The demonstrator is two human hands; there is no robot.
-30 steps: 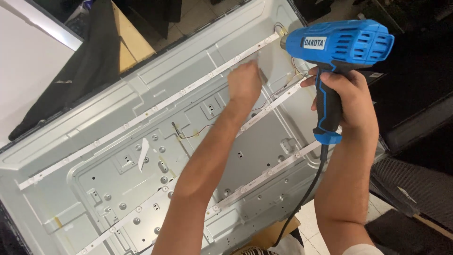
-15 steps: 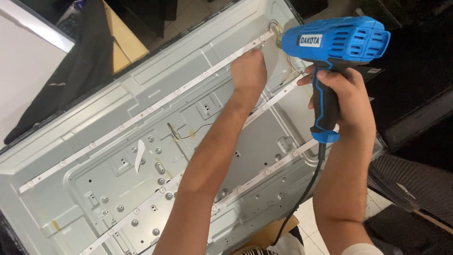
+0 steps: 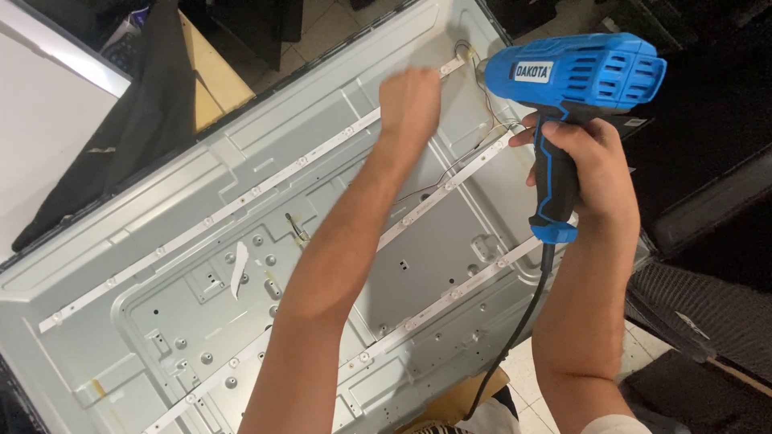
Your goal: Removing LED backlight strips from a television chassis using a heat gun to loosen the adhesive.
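Note:
A large grey metal back panel of a flat screen lies tilted under me, with three long white light strips running across it. My right hand grips the handle of a blue corded heat gun, its nozzle aimed at the far end of the top strip. My left hand is blurred, fingers closed, reaching over the top strip near that same end; I cannot tell whether it pinches anything. Thin wires loop near the strip ends.
A black cord hangs from the heat gun over the panel's near edge. A white sheet and black cloth lie at left, a cardboard box behind. Dark equipment stands at right, above tiled floor.
My left hand has travelled up along the panel toward the far end of the top strip. The heat gun stays aimed at the same corner.

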